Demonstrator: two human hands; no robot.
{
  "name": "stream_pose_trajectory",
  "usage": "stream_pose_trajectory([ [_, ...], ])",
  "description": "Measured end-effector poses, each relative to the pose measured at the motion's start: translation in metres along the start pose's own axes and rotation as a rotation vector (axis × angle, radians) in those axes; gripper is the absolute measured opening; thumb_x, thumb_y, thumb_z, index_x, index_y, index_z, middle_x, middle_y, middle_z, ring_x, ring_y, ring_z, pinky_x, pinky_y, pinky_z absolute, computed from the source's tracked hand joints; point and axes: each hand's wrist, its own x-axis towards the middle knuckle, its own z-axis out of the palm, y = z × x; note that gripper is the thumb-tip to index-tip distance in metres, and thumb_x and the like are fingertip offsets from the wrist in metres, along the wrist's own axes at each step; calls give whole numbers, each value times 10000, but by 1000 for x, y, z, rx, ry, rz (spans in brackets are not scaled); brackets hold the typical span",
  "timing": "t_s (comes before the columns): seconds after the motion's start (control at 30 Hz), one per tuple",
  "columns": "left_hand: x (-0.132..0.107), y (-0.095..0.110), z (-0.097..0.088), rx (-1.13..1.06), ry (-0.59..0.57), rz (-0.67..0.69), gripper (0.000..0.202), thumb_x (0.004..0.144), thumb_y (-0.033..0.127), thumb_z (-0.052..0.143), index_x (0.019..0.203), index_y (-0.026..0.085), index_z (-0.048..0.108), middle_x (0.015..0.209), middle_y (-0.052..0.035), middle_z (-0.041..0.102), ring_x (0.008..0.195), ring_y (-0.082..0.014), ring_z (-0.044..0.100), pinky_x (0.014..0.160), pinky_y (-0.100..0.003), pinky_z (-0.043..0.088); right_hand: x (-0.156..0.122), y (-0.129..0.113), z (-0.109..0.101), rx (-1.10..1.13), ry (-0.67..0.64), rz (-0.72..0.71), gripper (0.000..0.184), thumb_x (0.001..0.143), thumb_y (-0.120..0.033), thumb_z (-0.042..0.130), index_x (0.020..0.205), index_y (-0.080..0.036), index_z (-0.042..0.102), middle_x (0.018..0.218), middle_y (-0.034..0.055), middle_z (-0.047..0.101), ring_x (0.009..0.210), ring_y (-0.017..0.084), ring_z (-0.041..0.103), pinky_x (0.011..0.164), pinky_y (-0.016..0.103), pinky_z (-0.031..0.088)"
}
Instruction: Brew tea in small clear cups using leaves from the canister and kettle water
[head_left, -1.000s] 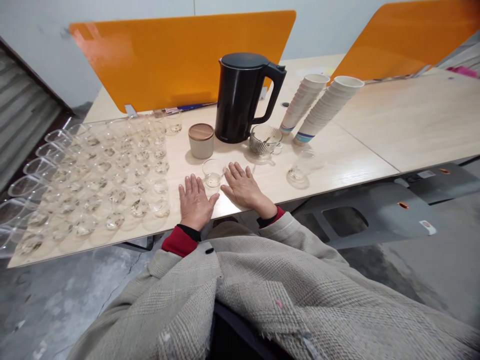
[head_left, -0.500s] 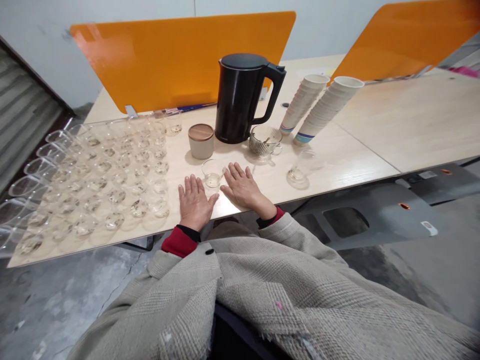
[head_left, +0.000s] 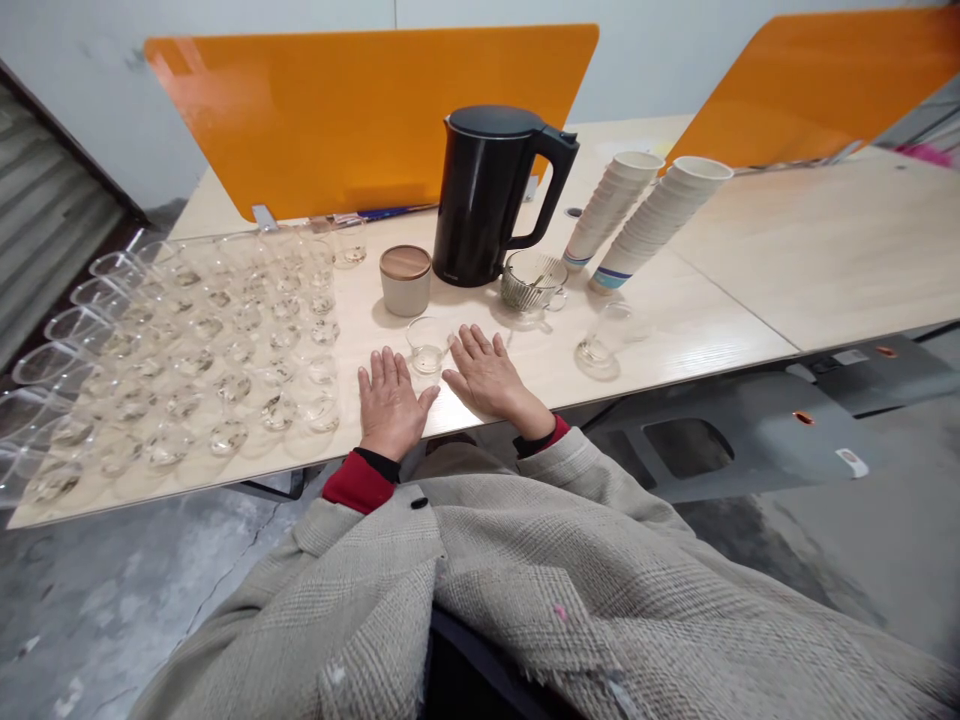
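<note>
My left hand (head_left: 391, 405) lies flat near the table's front edge, palm down, holding nothing. Likewise flat and empty, my right hand (head_left: 486, 376) rests a little farther to the right. Just beyond and between them stands a clear plastic cup (head_left: 427, 352). Behind that cup is a grey canister (head_left: 406, 288) with a wooden lid. A ribbed glass cup (head_left: 527, 287) with a handle and what looks like a spoon in it stands past my right hand. Farther right there is another clear cup (head_left: 598, 347).
Rows of clear cups (head_left: 232, 385) with dark bits at their bottoms fill the table's left side. A black kettle (head_left: 484, 200) stands at the back, beside two tall paper-cup stacks (head_left: 652, 225). Orange dividers (head_left: 360, 120) rise behind. A grey chair (head_left: 757, 430) is below the right edge.
The view has shifted very slightly. Both hands stay flat in the same places, and the things on the table have not moved.
</note>
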Motion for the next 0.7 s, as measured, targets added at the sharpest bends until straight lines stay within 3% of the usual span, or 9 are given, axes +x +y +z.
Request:
stream_pose_trajectory([
  [0.7,0,2,-4,-9,-31,-13,827,1083,562,429,1670,-14,340,1783,-257,243,1695,-391,200,1372,-613,158,-2,-2,-3,-4,-11,6,759,1108,-490,371,1734,-72,267,1822,220,145,1713,385,106,1358,657,99],
])
